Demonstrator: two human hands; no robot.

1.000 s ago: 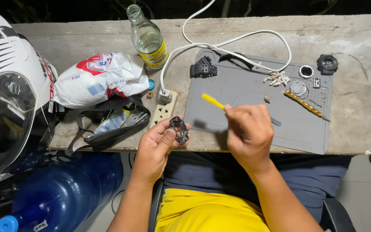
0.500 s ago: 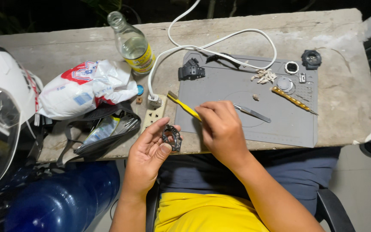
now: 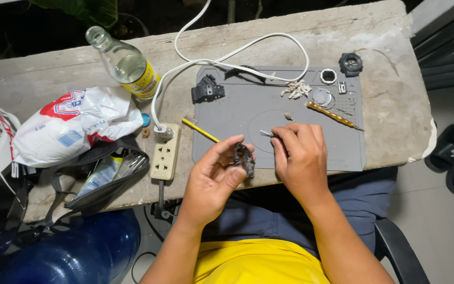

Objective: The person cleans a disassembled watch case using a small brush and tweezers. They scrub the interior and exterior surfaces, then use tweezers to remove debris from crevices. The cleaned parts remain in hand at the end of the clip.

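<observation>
Your left hand (image 3: 214, 176) pinches a small dark watch part (image 3: 244, 158) between thumb and fingertips, just over the near edge of the grey work mat (image 3: 248, 100). The part is curved and narrow; its long axis runs from upper left to lower right, the upper end near your index fingertip and the lower end pointing toward your lap. Your right hand (image 3: 300, 158) is closed around a thin metal tool (image 3: 265, 133), fingers curled and pressed together on it; only the tip shows, pointing left and a little away from you, just beside the watch part but not clearly touching it.

A yellow toothbrush (image 3: 199, 129) lies on the desk (image 3: 395, 121), its bristled head off the mat's left edge near the white power strip (image 3: 165, 152) and its handle running down to the right toward your left hand. On the mat farther from you sit a black watch case piece (image 3: 207, 90), a little pile of pale bits (image 3: 295, 89), a round clear crystal (image 3: 321, 97) and a wooden-handled screwdriver (image 3: 332, 114) lying slantwise. A black watch bezel (image 3: 351, 63) rests on the bare desk beyond the mat's far right corner. A glass bottle (image 3: 127, 66) and a white plastic bag (image 3: 74, 126) sit to the left.
</observation>
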